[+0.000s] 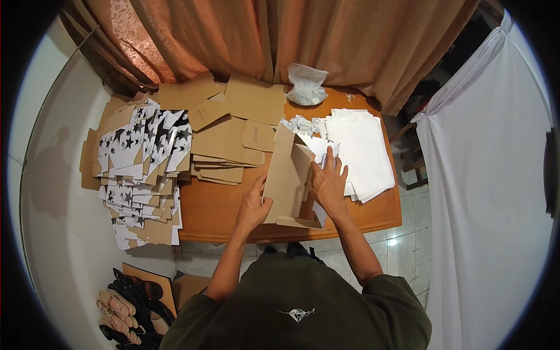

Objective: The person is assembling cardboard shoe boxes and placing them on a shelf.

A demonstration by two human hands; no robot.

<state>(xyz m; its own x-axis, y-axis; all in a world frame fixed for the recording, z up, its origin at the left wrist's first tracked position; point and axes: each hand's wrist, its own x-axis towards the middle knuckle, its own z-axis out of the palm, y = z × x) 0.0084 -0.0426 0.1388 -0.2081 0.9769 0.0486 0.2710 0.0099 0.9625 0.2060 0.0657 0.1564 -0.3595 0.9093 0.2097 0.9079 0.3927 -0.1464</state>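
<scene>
standing lengthwise away from the person, cardboard box (287, 175) gripped by left hand (254, 205), right hand (328, 182) spread.

Brown cardboard box (287, 178), half-folded, flaps open, standing on near table edge. White sheet (322, 149) tucked into its open top, upper corner sticking out, just beside box wall.

we wear a dark olive-green t-shirt (297, 303) with short sleeves that end above the elbows, and a small white diamond-shaped emblem (297, 314) sits on its chest. our forearms are bare, and our left hand (254, 205) and right hand (328, 184) carry no gloves.
</scene>
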